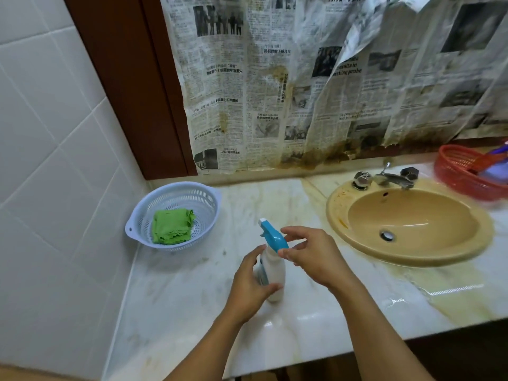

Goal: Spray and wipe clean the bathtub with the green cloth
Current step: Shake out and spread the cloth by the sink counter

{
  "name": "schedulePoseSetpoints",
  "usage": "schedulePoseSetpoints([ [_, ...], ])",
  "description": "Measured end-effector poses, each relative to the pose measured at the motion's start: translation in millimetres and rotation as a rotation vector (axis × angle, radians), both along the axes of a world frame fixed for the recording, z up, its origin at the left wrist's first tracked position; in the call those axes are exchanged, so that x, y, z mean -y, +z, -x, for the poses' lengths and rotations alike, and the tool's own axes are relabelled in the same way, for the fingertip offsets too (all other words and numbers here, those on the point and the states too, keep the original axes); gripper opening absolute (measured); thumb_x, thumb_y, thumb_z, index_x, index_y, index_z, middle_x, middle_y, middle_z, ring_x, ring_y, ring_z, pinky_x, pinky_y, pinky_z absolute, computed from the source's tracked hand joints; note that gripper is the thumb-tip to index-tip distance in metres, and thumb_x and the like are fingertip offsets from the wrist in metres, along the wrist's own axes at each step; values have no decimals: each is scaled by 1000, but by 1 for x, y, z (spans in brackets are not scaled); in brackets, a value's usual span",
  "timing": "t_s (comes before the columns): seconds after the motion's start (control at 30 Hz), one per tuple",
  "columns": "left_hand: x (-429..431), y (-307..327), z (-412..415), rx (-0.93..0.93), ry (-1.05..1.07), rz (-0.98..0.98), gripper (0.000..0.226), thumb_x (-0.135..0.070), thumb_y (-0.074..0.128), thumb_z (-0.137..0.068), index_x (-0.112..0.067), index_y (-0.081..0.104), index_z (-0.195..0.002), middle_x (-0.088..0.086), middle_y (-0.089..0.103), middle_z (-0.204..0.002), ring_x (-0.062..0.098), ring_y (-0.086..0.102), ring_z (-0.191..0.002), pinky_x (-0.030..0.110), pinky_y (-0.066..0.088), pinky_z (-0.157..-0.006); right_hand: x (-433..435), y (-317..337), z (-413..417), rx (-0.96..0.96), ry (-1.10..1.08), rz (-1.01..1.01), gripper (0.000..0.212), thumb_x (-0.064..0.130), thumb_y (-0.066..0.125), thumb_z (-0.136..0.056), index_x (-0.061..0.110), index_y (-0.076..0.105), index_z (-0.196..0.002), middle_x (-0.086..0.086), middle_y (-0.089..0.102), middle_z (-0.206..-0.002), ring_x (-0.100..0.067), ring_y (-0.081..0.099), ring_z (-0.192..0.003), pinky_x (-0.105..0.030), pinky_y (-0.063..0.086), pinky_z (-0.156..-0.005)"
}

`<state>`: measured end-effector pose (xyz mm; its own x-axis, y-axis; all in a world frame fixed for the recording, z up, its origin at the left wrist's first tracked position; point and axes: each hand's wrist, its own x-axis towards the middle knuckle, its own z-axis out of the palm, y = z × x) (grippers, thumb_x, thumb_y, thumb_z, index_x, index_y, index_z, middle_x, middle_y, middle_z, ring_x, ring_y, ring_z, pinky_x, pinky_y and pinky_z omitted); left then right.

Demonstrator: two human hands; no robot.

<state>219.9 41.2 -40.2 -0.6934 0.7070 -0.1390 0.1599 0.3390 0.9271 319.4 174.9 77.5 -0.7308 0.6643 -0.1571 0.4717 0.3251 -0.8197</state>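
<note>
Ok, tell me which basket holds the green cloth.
The pale blue colander on the counter's left end, with the folded green cloth inside. The red basket, right of the faucet, holds something purple instead.

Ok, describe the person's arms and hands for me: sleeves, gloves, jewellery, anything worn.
No sleeves show: the left forearm and the right forearm are bare down to the frame's lower edge. The left hand and the right hand wear no gloves, and no ring, watch or bracelet is visible on either.
</note>
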Motion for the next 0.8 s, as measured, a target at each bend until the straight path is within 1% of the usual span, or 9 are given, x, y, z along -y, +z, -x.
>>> schedulePoseSetpoints([
  [0.07,-2,-4,1,9,11,-9,89,-27,92,-75,-53,39,-142,-24,48,-148,9,50,-133,14,43,-102,2,-1,4,-10,10,-11,51,22,82,-85,32,66,-133,19,68,-115,-6,69,-88,-33,59,-89],
  [0.17,-5,-5,1,-5,-5,-6,88,-28,91,-76,-54,39,-141,-25,47,-147,9,50,-133,28,47,-109,5,-4,11,-19,14,-34,52,21,81,-87,30,64,-136,15,67,-120,-11,69,-93,-33,59,-91],
  [0.27,-7,-6,2,10,-19,-3,89,-26,90,-76,-53,37,-143,-24,47,-147,11,49,-134,34,49,-111,7,-6,17,-29,11,-66,53,24,80,-88,27,63,-138,9,68,-124,-13,67,-102,-36,58,-94],
  [0.33,-9,-9,2,25,-24,5,92,-26,90,-77,-52,35,-146,-21,49,-148,15,50,-135,42,51,-110,8,-8,20,-23,2,-81,51,26,78,-89,27,63,-138,8,68,-123,-13,66,-103,-36,59,-94],
  [0.4,-10,-10,2,34,-27,13,95,-28,91,-76,-52,34,-148,-19,49,-148,17,51,-136,45,53,-108,9,-9,22,-15,-9,-91,50,26,77,-89,26,63,-137,9,67,-120,-14,66,-101,-36,59,-93],
  [0.5,-10,-10,4,39,-39,19,96,-28,91,-77,-51,33,-150,-19,48,-150,16,50,-136,45,51,-110,10,-10,24,-1,-16,-112,46,25,76,-89,23,65,-134,11,64,-112,-15,66,-95,-36,60,-90],
  [0.6,-10,-10,7,23,-33,8,93,-27,91,-77,-52,33,-146,-21,48,-148,12,50,-134,37,50,-111,10,-8,29,7,-14,-135,41,23,77,-88,21,67,-127,12,61,-103,-12,64,-87,-36,61,-86],
  [0.67,-8,-7,12,12,-12,-10,94,-28,91,-77,-57,31,-144,-23,47,-147,10,50,-134,33,51,-110,11,-4,34,-3,-9,-142,39,23,76,-86,21,68,-125,13,62,-102,-11,64,-85,-36,62,-84],
  [0.8,-1,12,36,-34,34,-97,95,-26,90,-75,-53,37,-149,-24,49,-146,6,52,-132,37,54,-106,12,19,56,-72,-2,-134,39,22,75,-84,23,70,-122,11,68,-107,-12,69,-81,-35,63,-78],
])
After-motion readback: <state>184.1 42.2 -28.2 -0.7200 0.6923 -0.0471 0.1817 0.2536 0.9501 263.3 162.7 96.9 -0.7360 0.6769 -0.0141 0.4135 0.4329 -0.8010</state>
